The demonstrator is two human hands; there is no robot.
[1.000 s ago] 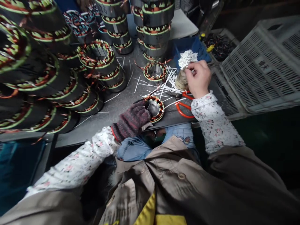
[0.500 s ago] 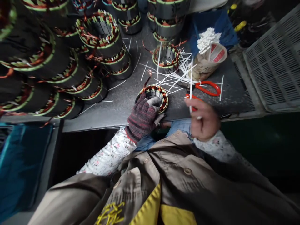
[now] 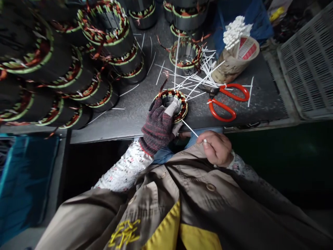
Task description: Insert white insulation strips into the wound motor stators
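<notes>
My left hand point(image 3: 159, 125) wears a dark knitted glove with pale fingertips. Its fingers grip the near left rim of a motor stator point(image 3: 185, 110), a ring of copper windings with a yellow-green edge, and one finger reaches into the bore. Bare and closed, my right hand point(image 3: 216, 147) pinches a thin white cord point(image 3: 190, 128) between thumb and forefinger. This cord stretches straight from the stator's near right edge to my fingers. Two more white cords stand out from the stator's far side. Just right of it lie red-handled scissors point(image 3: 222, 110).
Loose white cords point(image 3: 205, 71) lie behind the scissors, beside a second stator point(image 3: 186, 66). A cardboard tube point(image 3: 234, 62) holds a bundle of white cords. Stacked stators point(image 3: 125, 66) crowd the left. A plastic crate point(image 3: 309, 69) stands at right.
My right hand has dropped and moved slightly left, from holding the white cord upright to holding it stretched from the stator. The scissors are now uncovered. My left hand stays on the stator.
</notes>
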